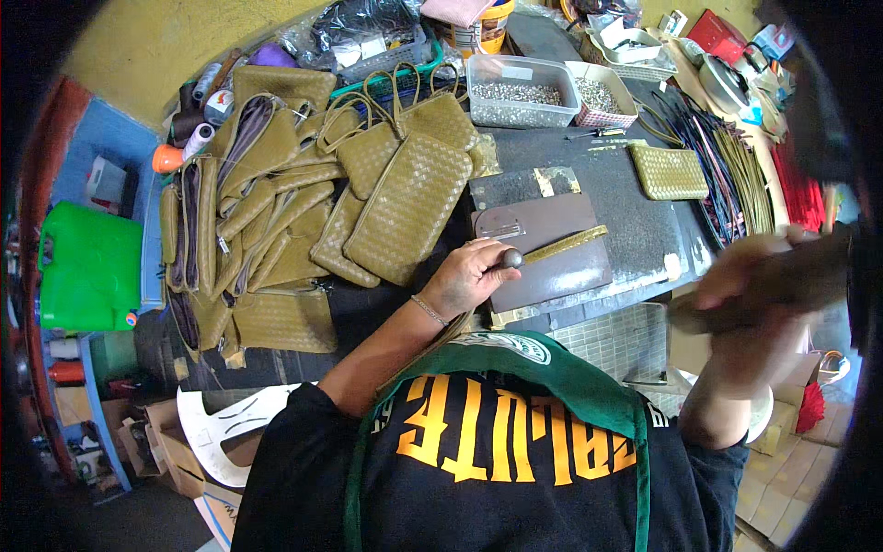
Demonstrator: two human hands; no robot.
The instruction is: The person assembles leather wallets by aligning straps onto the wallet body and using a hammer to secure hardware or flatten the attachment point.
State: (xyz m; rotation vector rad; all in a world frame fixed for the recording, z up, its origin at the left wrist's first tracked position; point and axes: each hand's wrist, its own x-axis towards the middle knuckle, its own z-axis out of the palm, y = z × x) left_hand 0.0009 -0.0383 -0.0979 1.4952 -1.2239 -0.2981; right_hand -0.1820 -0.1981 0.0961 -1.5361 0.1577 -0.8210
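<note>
My left hand [464, 279] grips a short hand tool with a round, dull metal end [510, 258], held upright over an olive strap [566, 245]. The strap lies across a brown board [543, 271], and its other part hangs down below my wrist. My right hand [740, 285], smeared by motion, is raised at the right. It is closed round a thick, dark brown, club-like tool [800, 276] whose exact kind the blur hides. Left of my left hand are piled woven olive pouches [409, 207], several with wrist loops.
Clear bins of small metal parts [520, 92] stand at the back. Near the right edge lie an olive woven wallet [670, 172] and bundles of cut strips [740, 179]. Thread spools [198, 138] stand at the far left, above a green jerrycan [87, 267].
</note>
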